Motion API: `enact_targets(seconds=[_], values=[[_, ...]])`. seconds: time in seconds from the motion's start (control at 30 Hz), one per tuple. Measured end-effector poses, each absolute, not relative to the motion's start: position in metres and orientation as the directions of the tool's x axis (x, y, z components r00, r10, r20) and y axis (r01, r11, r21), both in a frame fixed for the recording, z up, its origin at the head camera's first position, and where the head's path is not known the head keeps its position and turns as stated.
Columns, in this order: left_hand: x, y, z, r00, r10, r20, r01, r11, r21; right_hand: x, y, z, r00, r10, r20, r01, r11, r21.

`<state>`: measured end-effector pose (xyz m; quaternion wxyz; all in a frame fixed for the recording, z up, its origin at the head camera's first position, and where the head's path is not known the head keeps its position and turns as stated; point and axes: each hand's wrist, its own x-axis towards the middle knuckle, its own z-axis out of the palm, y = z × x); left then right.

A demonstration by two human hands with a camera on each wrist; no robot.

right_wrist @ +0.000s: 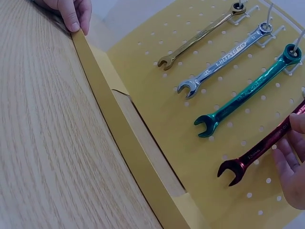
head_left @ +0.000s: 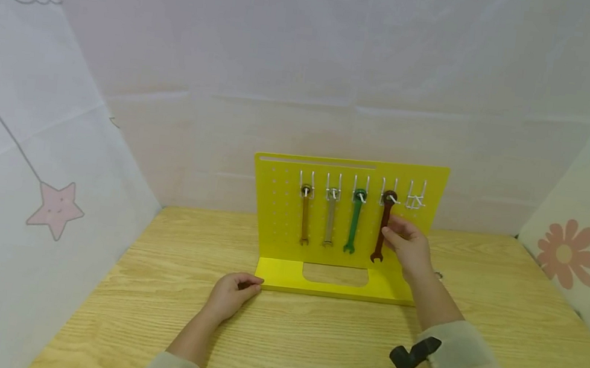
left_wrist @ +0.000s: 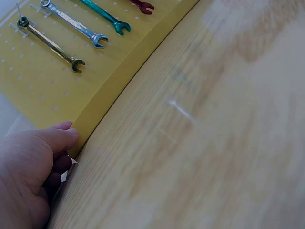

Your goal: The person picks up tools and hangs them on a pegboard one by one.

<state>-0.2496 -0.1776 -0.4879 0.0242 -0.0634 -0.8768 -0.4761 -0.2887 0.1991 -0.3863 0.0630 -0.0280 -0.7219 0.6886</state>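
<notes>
A yellow pegboard stand (head_left: 279, 225) stands upright on the wooden table. From its white hooks hang a gold wrench (head_left: 305, 218), a silver wrench (head_left: 330, 221), a green wrench (head_left: 354, 224) and a dark red wrench (head_left: 383, 230). My right hand (head_left: 409, 245) pinches the red wrench's shaft between thumb and fingers; its ring end is at the fourth hook. In the right wrist view, the red wrench's open end (right_wrist: 233, 171) points down and left. At the base's front left corner, my left hand (left_wrist: 28, 167) pinches the edge with thumb and fingers.
A fifth white hook (head_left: 416, 199) with no wrench on it sits at the board's right. A small metal object (head_left: 438, 275) lies behind my right wrist. The base has a cut-out (head_left: 335, 275) in its middle. Pale patterned cloth (head_left: 311, 89) surrounds the table (head_left: 309, 343).
</notes>
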Motion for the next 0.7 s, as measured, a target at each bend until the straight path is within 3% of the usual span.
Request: enact_targets(seconds=[0.7], values=[[-0.248,-0.176,-0.485,-0.992,0.083,0.099,0.128,0.524,0.842,-0.274,0.218,-0.396,-0.995,0.079,0.060,-0.053,0.086,-0.995]])
